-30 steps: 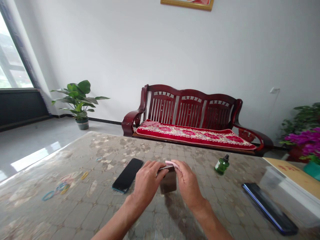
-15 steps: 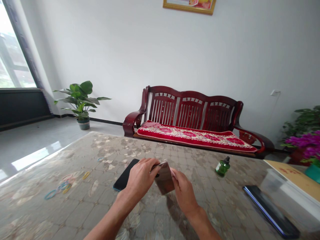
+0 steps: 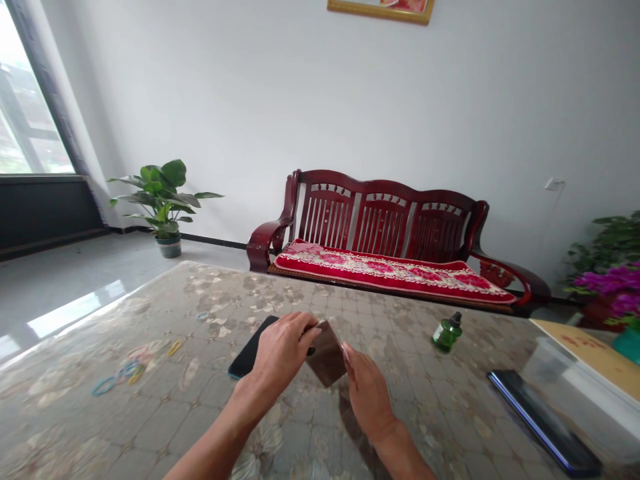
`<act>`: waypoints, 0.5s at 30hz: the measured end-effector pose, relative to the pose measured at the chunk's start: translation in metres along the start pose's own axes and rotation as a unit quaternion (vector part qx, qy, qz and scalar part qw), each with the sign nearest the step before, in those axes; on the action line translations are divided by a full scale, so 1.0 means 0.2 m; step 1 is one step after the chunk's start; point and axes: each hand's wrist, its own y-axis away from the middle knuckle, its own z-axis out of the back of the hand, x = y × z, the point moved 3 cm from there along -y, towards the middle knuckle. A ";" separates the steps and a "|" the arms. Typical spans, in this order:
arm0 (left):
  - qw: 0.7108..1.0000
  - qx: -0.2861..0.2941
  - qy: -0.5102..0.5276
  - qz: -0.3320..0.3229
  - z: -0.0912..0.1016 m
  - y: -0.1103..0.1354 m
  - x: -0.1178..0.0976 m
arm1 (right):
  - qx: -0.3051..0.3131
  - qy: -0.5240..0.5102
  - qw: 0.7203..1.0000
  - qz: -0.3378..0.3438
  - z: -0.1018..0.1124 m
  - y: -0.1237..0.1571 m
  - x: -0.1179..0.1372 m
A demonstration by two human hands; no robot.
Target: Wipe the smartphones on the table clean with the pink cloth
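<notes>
A shiny brown smartphone [image 3: 327,357] is held tilted above the table, its glossy face toward me and a small dark spot by its left edge. My left hand [image 3: 285,347] is closed on its left side, fingers curled over the upper left corner. At its right edge, my right hand [image 3: 369,387] pinches with thumb and fingers. Another phone [image 3: 250,350], dark with a blue edge, lies flat on the table, partly hidden behind my left hand.
The patterned tablecloth [image 3: 165,433] carries several coloured rubber bands [image 3: 131,370] at left. A green bottle [image 3: 447,332] stands at right, near a blue-edged phone [image 3: 543,421] and a box [image 3: 590,357]. Beyond the table are a red wooden bench [image 3: 385,213] and a potted plant [image 3: 165,200].
The held smartphone has turned slightly, and its top edge leans a little further left. Both hands keep their grip on it. The view has shifted slightly.
</notes>
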 end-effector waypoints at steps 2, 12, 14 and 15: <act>1.000 0.006 0.003 0.007 0.00 0.00 0.00 | 0.012 -0.003 1.000 -0.005 0.01 0.00 0.00; 1.000 0.000 0.021 0.009 -0.01 0.01 -0.03 | 0.012 -0.068 0.997 -0.031 0.01 -0.04 0.04; 1.000 0.002 0.028 0.013 -0.02 0.00 -0.01 | 0.021 -0.079 0.996 -0.045 -0.02 -0.01 0.00; 0.999 0.002 0.034 0.014 -0.02 0.00 0.00 | 0.031 -0.084 0.995 -0.049 -0.02 0.00 -0.02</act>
